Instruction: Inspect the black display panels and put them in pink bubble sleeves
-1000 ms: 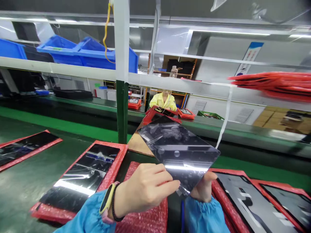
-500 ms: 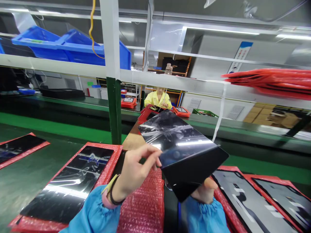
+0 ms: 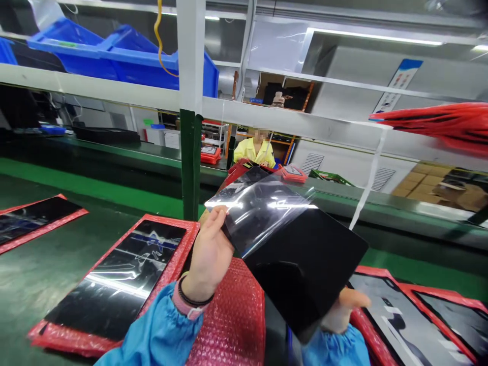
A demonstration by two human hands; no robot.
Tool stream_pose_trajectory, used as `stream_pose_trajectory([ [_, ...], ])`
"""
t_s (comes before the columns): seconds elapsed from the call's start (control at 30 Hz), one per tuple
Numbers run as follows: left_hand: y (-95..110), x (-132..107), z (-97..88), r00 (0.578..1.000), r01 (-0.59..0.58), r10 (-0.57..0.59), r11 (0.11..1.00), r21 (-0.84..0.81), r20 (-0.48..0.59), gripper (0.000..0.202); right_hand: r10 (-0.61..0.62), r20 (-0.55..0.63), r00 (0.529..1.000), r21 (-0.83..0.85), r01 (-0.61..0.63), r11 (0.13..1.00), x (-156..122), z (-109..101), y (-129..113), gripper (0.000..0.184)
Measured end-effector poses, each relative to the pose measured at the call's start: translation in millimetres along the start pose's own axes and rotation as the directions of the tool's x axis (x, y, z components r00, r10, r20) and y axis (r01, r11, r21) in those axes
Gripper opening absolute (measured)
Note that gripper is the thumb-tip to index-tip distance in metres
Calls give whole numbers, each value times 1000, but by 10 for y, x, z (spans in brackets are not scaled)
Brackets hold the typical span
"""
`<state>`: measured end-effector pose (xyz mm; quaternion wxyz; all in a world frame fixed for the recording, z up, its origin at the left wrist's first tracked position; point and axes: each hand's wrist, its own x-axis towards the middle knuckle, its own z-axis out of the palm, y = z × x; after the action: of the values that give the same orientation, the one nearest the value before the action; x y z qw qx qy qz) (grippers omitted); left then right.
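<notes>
A glossy black screen panel (image 3: 301, 259) is held up and tilted in front of me. My right hand (image 3: 341, 310) grips its lower right edge from beneath, with the thumb showing and the other fingers mostly hidden behind it. Between the thumb and fingers of my left hand (image 3: 211, 249) is pinched a corner of clear protective film (image 3: 263, 213). The film is lifted away from the lower part of the panel and curls over its far part. Below lies red bubble wrap (image 3: 232, 310), touching neither hand.
Left of me a black panel (image 3: 125, 279) lies on a red bubble-wrap pouch; another panel (image 3: 34, 218) is farther left. Grey-backed panels (image 3: 404, 310) lie at right. A white-green post (image 3: 190, 152) and shelf with blue bins (image 3: 141, 61) stand ahead. A person in yellow (image 3: 253, 150) sits beyond.
My left hand has moved up and away from me with the film corner, so more of the panel's bare black face shows. The panel stays in my right hand. The view has shifted slightly.
</notes>
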<state>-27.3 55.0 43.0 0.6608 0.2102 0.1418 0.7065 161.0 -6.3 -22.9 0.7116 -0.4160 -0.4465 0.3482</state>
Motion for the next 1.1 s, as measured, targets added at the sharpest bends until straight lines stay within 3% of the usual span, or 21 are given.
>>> stream_pose_trajectory([
  [0.1,14,-20,-18,986,-147,145,989,-17,-87,10,76,10,997,242,-77,967,-45,219,-221,61],
  [0.17,35,-71,-33,959,-276,278,961,34,-55,7,77,87,993,260,-98,961,-78,385,-349,64],
  [0.23,39,-159,-40,917,-393,398,913,107,-26,6,88,145,986,186,-115,976,-116,512,-426,80],
  [0.33,-6,-323,-42,856,-505,517,840,197,-6,11,100,96,990,18,-102,995,-170,596,-463,102],
  [0.47,-65,-472,-48,785,-604,620,759,243,15,12,87,18,996,-157,-84,984,-201,570,-475,109],
  [0.53,-44,-479,-48,792,-594,611,765,250,10,11,67,33,997,-164,-61,985,-209,528,-479,105],
  [0.7,157,-323,-18,907,-415,420,898,148,-5,11,79,185,980,12,-82,997,-279,435,-486,92],
  [0.83,282,-161,-10,954,-293,295,955,45,-58,7,121,312,942,134,-170,976,-346,418,-501,91],
  [1.0,309,5,-64,966,-233,235,972,32,-104,5,122,386,915,191,-208,959,-362,376,-475,75],
  [1.1,317,102,-107,916,-342,365,928,148,-166,4,131,341,931,94,-172,981,-379,343,-470,68],
])
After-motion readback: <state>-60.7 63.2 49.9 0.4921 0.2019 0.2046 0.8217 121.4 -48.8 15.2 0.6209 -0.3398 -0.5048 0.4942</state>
